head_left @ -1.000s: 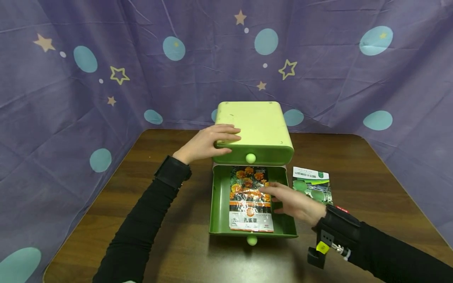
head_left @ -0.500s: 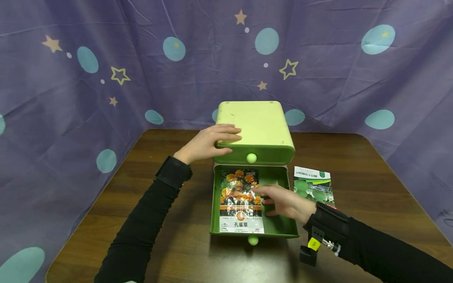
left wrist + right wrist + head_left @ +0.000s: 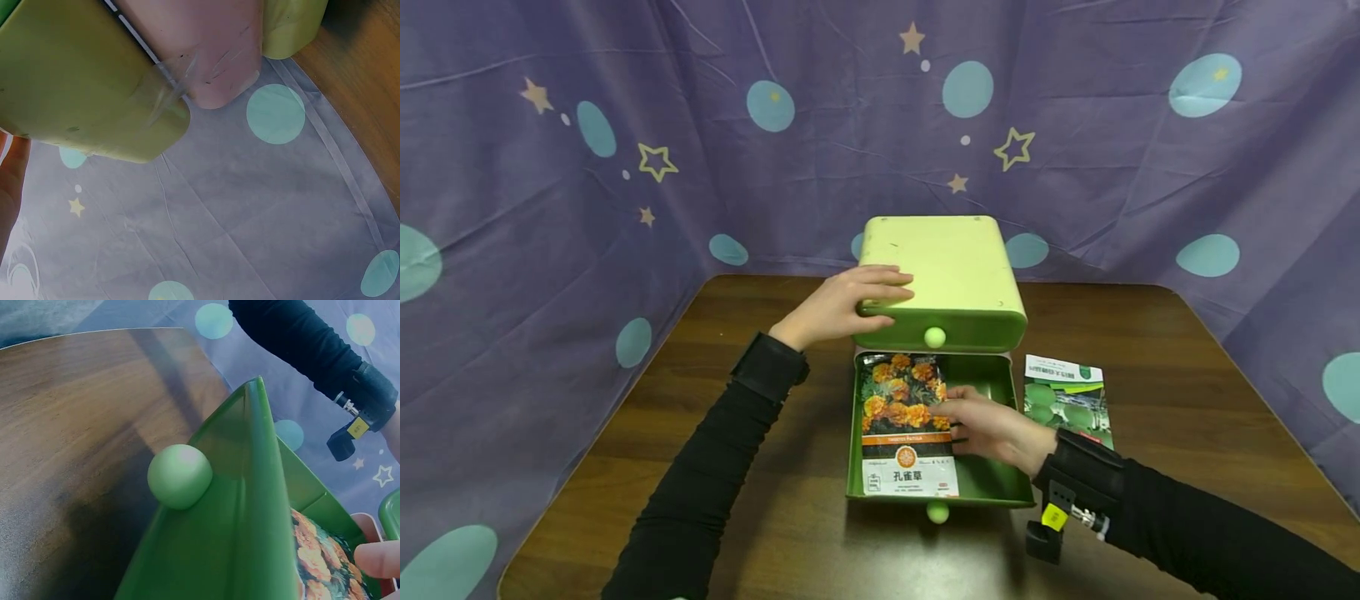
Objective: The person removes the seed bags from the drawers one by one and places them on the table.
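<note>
A small drawer cabinet (image 3: 943, 262) with a pale yellow-green top stands on the table, its lower green drawer (image 3: 996, 479) pulled out. Inside, along the left, lies a seed packet (image 3: 906, 473) with orange marigolds printed on it. My right hand (image 3: 996, 427) reaches into the drawer, its loosely bent fingers at the packet's right edge. The right wrist view shows part of the packet (image 3: 319, 559) behind the drawer front, with a fingertip (image 3: 378, 559) nearby. My left hand (image 3: 846, 304) rests on the cabinet's top left edge, fingers extended; in the left wrist view only a finger (image 3: 11, 187) shows.
A second packet (image 3: 1067, 396) with green round produce lies on the table right of the drawer, partly behind my right wrist. The upper drawer (image 3: 973, 329) is closed. A round knob (image 3: 937, 512) sticks out from the lower drawer's front. A purple starred cloth (image 3: 820, 167) hangs behind.
The marigold packet has slid left across the drawer to its left wall. My right hand has moved left along with it. My left hand stays on the cabinet.
</note>
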`<action>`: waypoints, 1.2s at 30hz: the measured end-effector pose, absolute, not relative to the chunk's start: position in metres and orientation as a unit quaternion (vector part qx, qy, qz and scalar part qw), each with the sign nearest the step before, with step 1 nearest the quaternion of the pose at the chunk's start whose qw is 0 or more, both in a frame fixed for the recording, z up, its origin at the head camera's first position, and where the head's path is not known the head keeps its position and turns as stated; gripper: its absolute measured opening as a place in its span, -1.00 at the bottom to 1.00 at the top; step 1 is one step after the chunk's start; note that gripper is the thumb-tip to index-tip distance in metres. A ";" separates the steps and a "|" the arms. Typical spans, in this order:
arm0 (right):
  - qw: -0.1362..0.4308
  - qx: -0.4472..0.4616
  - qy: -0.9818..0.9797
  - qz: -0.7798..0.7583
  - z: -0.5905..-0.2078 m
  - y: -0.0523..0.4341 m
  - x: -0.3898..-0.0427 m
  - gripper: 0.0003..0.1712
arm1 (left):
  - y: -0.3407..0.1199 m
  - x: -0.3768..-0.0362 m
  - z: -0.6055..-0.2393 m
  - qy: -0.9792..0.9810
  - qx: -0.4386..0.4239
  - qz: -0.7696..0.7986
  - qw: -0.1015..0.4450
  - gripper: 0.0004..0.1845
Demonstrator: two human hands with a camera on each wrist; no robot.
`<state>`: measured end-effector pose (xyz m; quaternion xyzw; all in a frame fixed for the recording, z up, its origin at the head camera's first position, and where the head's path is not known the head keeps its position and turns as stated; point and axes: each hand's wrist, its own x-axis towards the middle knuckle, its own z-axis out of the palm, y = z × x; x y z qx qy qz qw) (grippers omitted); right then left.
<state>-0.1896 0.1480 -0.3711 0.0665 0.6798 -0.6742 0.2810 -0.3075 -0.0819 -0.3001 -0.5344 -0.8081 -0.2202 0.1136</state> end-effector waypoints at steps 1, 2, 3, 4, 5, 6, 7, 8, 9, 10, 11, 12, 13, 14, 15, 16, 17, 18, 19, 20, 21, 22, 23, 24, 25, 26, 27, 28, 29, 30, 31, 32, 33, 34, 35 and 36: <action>0.281 0.066 0.679 -0.676 -0.372 0.148 -0.190 -0.33 | -0.082 -0.307 -0.300 -0.808 -0.534 -0.220 0.113 -0.53; 0.280 0.066 0.678 -0.676 -0.373 0.147 -0.191 -0.32 | -0.081 -0.307 -0.300 -0.808 -0.535 -0.219 0.113 -0.53; 0.280 0.063 0.679 -0.676 -0.374 0.148 -0.191 -0.32 | -0.081 -0.307 -0.300 -0.808 -0.535 -0.218 0.114 -0.53; 0.278 0.061 0.680 -0.675 -0.374 0.148 -0.191 -0.31 | -0.081 -0.307 -0.300 -0.808 -0.535 -0.218 0.114 -0.53; 0.276 0.061 0.684 -0.673 -0.375 0.148 -0.192 -0.30 | -0.081 -0.307 -0.300 -0.808 -0.535 -0.218 0.114 -0.53; 0.274 0.058 0.687 -0.670 -0.376 0.149 -0.192 -0.31 | -0.081 -0.307 -0.300 -0.808 -0.535 -0.218 0.113 -0.53; 0.275 0.053 0.692 -0.666 -0.376 0.150 -0.192 -0.30 | -0.080 -0.307 -0.300 -0.808 -0.535 -0.218 0.113 -0.53; 0.275 0.049 0.696 -0.662 -0.377 0.151 -0.193 -0.30 | -0.080 -0.306 -0.300 -0.808 -0.535 -0.219 0.113 -0.53; 0.274 0.044 0.700 -0.658 -0.377 0.152 -0.193 -0.30 | -0.080 -0.306 -0.300 -0.808 -0.535 -0.219 0.112 -0.53; 0.273 0.042 0.704 -0.654 -0.377 0.153 -0.193 -0.29 | -0.080 -0.306 -0.300 -0.808 -0.535 -0.219 0.112 -0.53; 0.271 0.040 0.707 -0.652 -0.377 0.155 -0.194 -0.29 | -0.080 -0.306 -0.300 -0.808 -0.535 -0.219 0.112 -0.53; 0.270 0.037 0.710 -0.649 -0.377 0.156 -0.194 -0.27 | -0.080 -0.306 -0.300 -0.808 -0.535 -0.219 0.112 -0.53; 0.269 0.037 0.713 -0.647 -0.377 0.157 -0.194 -0.24 | -0.080 -0.306 -0.300 -0.809 -0.535 -0.219 0.112 -0.53; 0.267 0.037 0.713 -0.647 -0.376 0.159 -0.195 -0.22 | -0.081 -0.306 -0.299 -0.809 -0.534 -0.218 0.112 -0.53; 0.266 0.038 0.713 -0.648 -0.375 0.160 -0.195 -0.21 | -0.081 -0.306 -0.299 -0.810 -0.533 -0.218 0.111 -0.53; 0.265 0.038 0.711 -0.651 -0.374 0.161 -0.195 -0.20 | -0.081 -0.306 -0.299 -0.811 -0.532 -0.217 0.111 -0.53; 0.265 0.038 0.707 -0.655 -0.373 0.163 -0.196 -0.20 | -0.081 -0.306 -0.299 -0.811 -0.531 -0.217 0.110 -0.53; 0.266 0.036 0.702 -0.659 -0.372 0.164 -0.196 -0.20 | -0.081 -0.306 -0.299 -0.812 -0.530 -0.217 0.109 -0.53; 0.266 0.037 0.696 -0.666 -0.370 0.166 -0.196 -0.21 | -0.081 -0.306 -0.299 -0.813 -0.530 -0.217 0.109 -0.53; 0.268 0.035 0.690 -0.672 -0.369 0.168 -0.196 -0.23 | -0.081 -0.306 -0.299 -0.813 -0.529 -0.216 0.109 -0.53; 0.270 0.036 0.681 -0.679 -0.368 0.169 -0.196 -0.24 | -0.081 -0.306 -0.299 -0.813 -0.529 -0.216 0.109 -0.53; 0.271 0.037 0.673 -0.687 -0.367 0.171 -0.196 -0.26 | -0.082 -0.307 -0.299 -0.813 -0.530 -0.216 0.109 -0.53; 0.273 0.039 0.666 -0.693 -0.365 0.172 -0.196 -0.27 | -0.082 -0.307 -0.299 -0.813 -0.530 -0.215 0.110 -0.53; 0.276 0.040 0.660 -0.698 -0.364 0.173 -0.196 -0.28 | -0.082 -0.307 -0.299 -0.813 -0.531 -0.214 0.110 -0.53; 0.279 0.042 0.654 -0.702 -0.364 0.175 -0.196 -0.28 | -0.082 -0.307 -0.299 -0.812 -0.531 -0.213 0.111 -0.53; 0.281 0.042 0.650 -0.705 -0.363 0.176 -0.196 -0.27 | -0.082 -0.307 -0.299 -0.812 -0.532 -0.213 0.112 -0.53; 0.283 0.043 0.646 -0.708 -0.362 0.177 -0.195 -0.26 | -0.083 -0.307 -0.299 -0.812 -0.532 -0.212 0.113 -0.53; 0.286 0.042 0.644 -0.709 -0.361 0.179 -0.194 -0.23 | -0.083 -0.307 -0.299 -0.811 -0.533 -0.212 0.113 -0.53; 0.288 0.042 0.642 -0.710 -0.361 0.180 -0.193 -0.22 | -0.083 -0.307 -0.299 -0.811 -0.533 -0.212 0.113 -0.53; 0.290 0.042 0.639 -0.711 -0.360 0.182 -0.192 -0.19 | -0.083 -0.307 -0.299 -0.811 -0.533 -0.212 0.113 -0.53; 0.292 0.041 0.637 -0.712 -0.360 0.183 -0.190 -0.16 | -0.083 -0.307 -0.298 -0.811 -0.533 -0.212 0.112 -0.53; 0.295 0.040 0.632 -0.716 -0.359 0.184 -0.188 -0.14 | -0.083 -0.307 -0.298 -0.811 -0.533 -0.213 0.111 -0.53; 0.297 0.041 0.628 -0.718 -0.359 0.186 -0.187 -0.12 | -0.083 -0.307 -0.298 -0.812 -0.532 -0.213 0.111 -0.53; 0.301 0.041 0.623 -0.721 -0.358 0.187 -0.185 -0.10 | -0.083 -0.307 -0.299 -0.812 -0.532 -0.214 0.109 -0.53; 0.303 0.043 0.619 -0.724 -0.358 0.189 -0.183 -0.08 | -0.083 -0.308 -0.299 -0.812 -0.532 -0.213 0.109 -0.53; 0.307 0.044 0.614 -0.726 -0.358 0.190 -0.181 -0.07 | -0.083 -0.308 -0.299 -0.812 -0.532 -0.212 0.109 -0.53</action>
